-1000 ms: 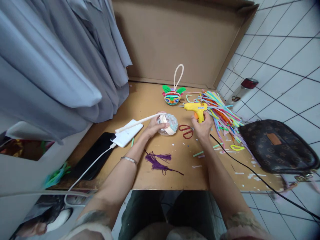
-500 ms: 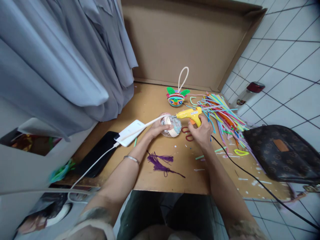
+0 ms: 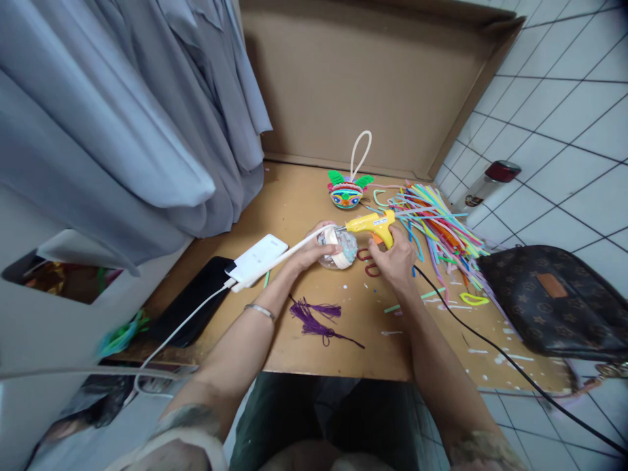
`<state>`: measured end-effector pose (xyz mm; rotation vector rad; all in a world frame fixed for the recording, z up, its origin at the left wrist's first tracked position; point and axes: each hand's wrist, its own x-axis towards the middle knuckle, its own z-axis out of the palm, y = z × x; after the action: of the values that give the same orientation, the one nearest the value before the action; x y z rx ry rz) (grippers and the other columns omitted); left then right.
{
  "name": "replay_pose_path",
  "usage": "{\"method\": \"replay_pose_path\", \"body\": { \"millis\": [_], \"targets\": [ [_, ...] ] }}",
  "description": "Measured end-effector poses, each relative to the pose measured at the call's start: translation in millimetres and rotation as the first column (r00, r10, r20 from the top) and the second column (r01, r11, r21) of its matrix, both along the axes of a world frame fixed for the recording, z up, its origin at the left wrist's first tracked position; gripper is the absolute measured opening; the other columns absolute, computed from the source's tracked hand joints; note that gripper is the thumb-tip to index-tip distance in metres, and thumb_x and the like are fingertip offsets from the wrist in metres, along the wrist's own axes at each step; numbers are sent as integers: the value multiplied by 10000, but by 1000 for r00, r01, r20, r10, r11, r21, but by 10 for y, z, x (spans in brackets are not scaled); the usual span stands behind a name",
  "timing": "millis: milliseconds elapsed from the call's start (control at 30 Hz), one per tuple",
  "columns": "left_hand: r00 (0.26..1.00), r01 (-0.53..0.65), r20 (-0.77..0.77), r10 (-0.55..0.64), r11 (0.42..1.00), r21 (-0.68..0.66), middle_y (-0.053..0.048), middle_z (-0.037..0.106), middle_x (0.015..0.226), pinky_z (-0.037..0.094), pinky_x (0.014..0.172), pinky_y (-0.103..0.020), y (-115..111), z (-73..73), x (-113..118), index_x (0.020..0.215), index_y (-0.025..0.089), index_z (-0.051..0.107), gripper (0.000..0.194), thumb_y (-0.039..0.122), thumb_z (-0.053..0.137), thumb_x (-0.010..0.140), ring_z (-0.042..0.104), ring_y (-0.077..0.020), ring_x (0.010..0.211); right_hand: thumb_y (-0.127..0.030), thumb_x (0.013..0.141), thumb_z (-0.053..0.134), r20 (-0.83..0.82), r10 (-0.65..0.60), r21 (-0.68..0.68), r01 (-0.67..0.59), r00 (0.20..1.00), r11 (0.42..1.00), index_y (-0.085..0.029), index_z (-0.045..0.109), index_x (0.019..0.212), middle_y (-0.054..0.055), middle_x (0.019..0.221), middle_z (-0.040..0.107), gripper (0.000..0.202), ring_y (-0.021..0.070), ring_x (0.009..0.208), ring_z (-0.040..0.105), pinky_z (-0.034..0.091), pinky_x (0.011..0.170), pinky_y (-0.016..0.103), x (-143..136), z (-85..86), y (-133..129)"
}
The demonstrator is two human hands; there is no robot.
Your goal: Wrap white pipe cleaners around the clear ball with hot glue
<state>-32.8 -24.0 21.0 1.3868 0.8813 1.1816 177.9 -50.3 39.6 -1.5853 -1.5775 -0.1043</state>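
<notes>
Your left grip (image 3: 310,256) is closed around the clear ball (image 3: 350,245), mid-worktop (image 3: 294,196); your right grip (image 3: 397,258) is wrapped around the yellow glue gun (image 3: 371,224). Should the nozzle slip off the pale band (image 3: 339,261), it could burn your nearby fingers. The white strip (image 3: 275,262), trailing over the power bank (image 3: 256,255), could pull crooked. Red scissors (image 3: 372,270) crowd the ball; the black cord (image 3: 456,314) could drag scraps.

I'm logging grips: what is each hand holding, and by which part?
The left hand holds a clear ball by its left side; the right hand, a yellow glue gun by its handle.
</notes>
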Motion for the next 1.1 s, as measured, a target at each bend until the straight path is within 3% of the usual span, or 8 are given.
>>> {"method": "replay_pose_path", "body": {
  "millis": [167,367,567,800,1100],
  "targets": [
    [1000,-15,1,15,1000,14,-31,631,963,490,821,-317,12,5,7,1095,166,570,703,407,821,485,596,-219,922,-503,761,558,2,18,-26,-18,1000,1000,-169,652,1087,143,1012,729,476,294,944,680,518,825,423,-9,4,-12],
    [1000,-5,23,5,1000,10,-34,630,939,495,799,-318,14,-19,1,1086,155,571,686,401,815,493,592,-213,894,-486,757,579,-12,20,-25,-21,1000,999,-209,649,912,86,899,707,325,257,858,672,512,770,380,4,15,-13],
    [1000,-4,24,4,1000,-7,-33,627,955,485,805,-309,12,3,4,1078,166,571,685,391,826,483,580,-205,896,-463,747,596,3,21,-37,-21,1000,999,-218,659,884,65,845,710,287,243,795,672,505,716,355,24,26,-20],
    [1000,-9,11,9,1000,10,-25,617,950,486,800,-303,12,12,4,1083,172,582,687,409,826,485,578,-198,880,-518,753,584,-50,8,-10,-9,999,1000,-198,666,1030,89,892,724,431,260,832,685,530,758,390,34,-33,32],
    [1000,-15,14,15,1000,5,-29,631,952,499,804,-307,12,22,5,1070,163,588,681,388,828,473,587,-204,891,-518,752,577,-30,12,-27,-12,999,1000,-190,672,1037,94,911,721,445,262,844,678,513,761,381,30,-24,15]
  ]
}}
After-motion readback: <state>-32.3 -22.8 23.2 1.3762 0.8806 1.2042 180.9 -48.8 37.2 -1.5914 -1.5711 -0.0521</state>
